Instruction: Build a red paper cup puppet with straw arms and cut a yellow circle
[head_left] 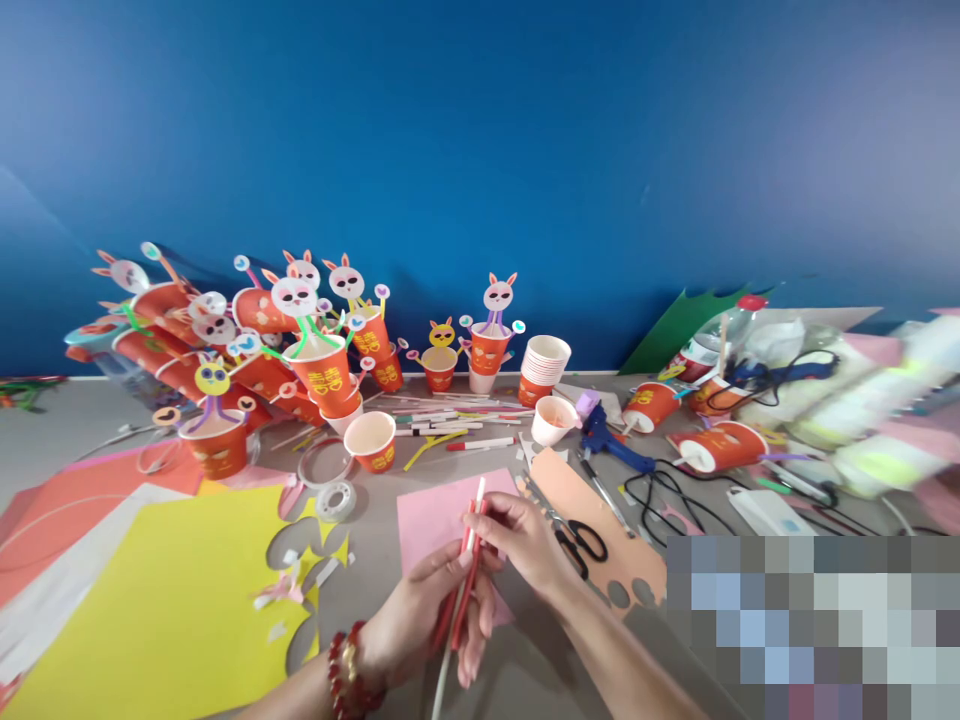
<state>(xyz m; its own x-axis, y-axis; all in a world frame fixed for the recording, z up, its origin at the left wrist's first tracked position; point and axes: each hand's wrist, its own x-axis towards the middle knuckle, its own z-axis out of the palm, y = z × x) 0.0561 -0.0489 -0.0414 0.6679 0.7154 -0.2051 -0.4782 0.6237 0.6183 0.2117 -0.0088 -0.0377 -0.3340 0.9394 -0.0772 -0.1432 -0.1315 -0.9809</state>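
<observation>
Best done with left hand [431, 615] fingers wrapped firmly around the red-and-white sticks [466, 570], right hand [525, 535] pinching their tops at lower centre.

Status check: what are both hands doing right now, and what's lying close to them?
Left hand and right hand both grip the red-and-white markers. Pink paper beneath. Scissors lie just right of them, on the peach card.

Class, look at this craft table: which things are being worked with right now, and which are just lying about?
In use:
left hand and right hand, both gripping the red and white sticks
pink paper beneath them

Lying about:
scissors
blue glue gun
tape roll
yellow paper
stacked cups
</observation>
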